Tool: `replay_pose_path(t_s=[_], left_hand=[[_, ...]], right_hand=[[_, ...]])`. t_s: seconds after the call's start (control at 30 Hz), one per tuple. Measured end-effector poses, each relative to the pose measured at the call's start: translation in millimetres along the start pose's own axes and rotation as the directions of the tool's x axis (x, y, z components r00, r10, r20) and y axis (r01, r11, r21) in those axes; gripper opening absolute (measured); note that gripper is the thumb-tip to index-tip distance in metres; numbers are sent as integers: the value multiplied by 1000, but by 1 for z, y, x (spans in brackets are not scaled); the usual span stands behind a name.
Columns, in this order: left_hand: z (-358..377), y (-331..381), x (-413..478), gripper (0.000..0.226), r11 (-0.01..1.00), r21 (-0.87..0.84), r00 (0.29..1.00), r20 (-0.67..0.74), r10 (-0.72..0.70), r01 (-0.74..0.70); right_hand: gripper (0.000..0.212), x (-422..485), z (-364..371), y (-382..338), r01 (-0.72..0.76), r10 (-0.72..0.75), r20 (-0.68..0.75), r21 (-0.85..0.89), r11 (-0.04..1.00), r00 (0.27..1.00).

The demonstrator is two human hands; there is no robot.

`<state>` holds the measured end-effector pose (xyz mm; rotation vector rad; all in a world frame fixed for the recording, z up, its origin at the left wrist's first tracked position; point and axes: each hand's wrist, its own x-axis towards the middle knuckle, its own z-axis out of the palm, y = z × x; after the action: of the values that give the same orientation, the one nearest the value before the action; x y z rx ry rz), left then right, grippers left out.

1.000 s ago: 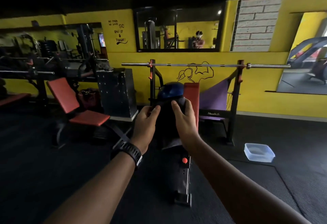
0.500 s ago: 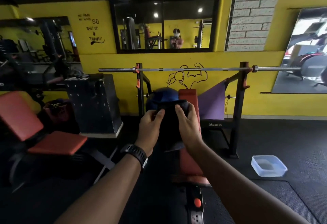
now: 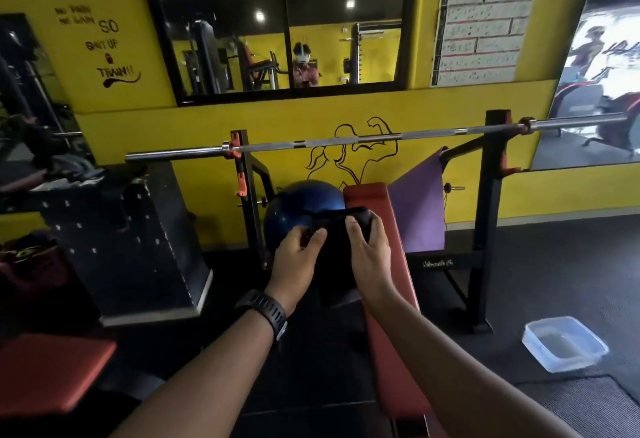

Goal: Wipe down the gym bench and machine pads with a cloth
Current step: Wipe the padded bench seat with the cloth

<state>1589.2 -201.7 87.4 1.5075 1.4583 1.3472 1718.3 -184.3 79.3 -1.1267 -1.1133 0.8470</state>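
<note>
The left hand and right hand grip the cloth with curled fingers, so spread it flat before rubbing the bench.

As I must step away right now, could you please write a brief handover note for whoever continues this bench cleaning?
Left hand and right hand both grip the dark bunched cloth, held above the long red padded bench in front of the racked steel barbell.
Clear plastic tub sits on the floor at the right.
Done: cloth in hand; no wiped pad can be made out.
Left: wipe this bench, then the red pad at lower left.
</note>
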Motion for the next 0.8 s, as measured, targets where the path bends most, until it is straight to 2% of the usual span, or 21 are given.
replay_pose_path(t_s=[0.27,0.37,0.43,0.57,0.67,0.8], left_hand=[[6,-51,190,24,1000,26,995,99,-4,2],[17,-84,270,37,996,74,984,172,34,-48],[27,-109,315,44,993,96,971,235,46,-70],[45,-148,386,30,995,98,928,373,-4,-35],[65,-173,437,30,991,130,903,428,-47,-10],[94,-197,490,29,976,200,867,498,-29,-82]], right_hand=[[18,152,79,54,-36,28,-132,-61,997,991],[34,214,106,88,-60,37,-219,-99,993,975],[31,250,121,116,-82,45,-261,-129,988,964],[38,304,144,156,-146,60,-394,-193,970,917],[21,340,155,183,-192,79,-461,-203,960,884],[28,390,159,216,-235,108,-506,-195,952,856]])
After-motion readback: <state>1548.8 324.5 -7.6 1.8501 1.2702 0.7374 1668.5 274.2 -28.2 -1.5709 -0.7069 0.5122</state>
